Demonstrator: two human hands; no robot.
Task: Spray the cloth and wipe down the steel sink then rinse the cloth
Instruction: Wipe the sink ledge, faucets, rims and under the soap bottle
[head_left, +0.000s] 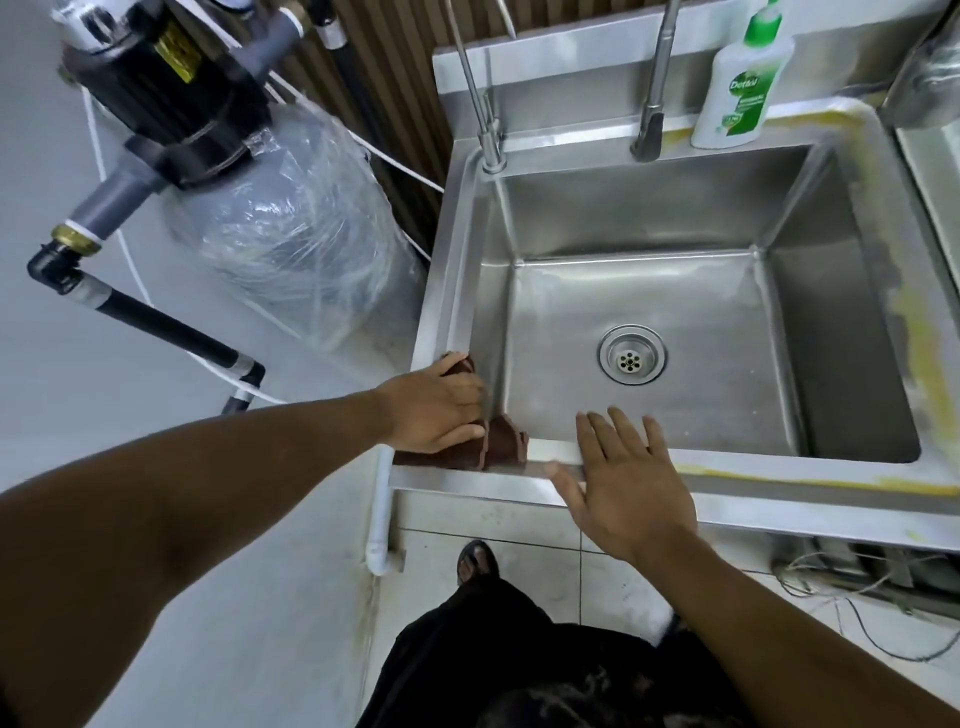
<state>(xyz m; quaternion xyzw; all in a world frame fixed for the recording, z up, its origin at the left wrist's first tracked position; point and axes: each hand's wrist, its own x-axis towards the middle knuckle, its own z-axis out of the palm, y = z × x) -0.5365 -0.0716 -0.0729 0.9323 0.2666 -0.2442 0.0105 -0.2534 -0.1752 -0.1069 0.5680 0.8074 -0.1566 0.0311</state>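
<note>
The person stands in front of the steel sink (701, 296). The brown cloth (506, 447) lies on the sink's rim at the near left corner, and one edge hangs a little into the bowl. The left hand (434, 408) lies flat on top of the cloth and presses it down on the steel. Its fingers look mostly straight, not wrapped round the cloth. A flat hand pushes the whole cloth onto the metal, so it can rub a wide strip at once. This looks like the wiping step, at work on the rim.

The right hand (626, 478) is spread wide and holds nothing. It rests on the front rim, just beside the cloth, with its fingertips over the bowl's edge. It is likely there to steady the body while the other arm reaches and rubs.

The drain (631, 354) sits in the middle of the bowl. Two taps (649, 124) stand at the back, handy for rinsing the cloth later. A soap bottle (737, 83) stands on the back ledge, out of the way. No spray bottle is in view.
</note>
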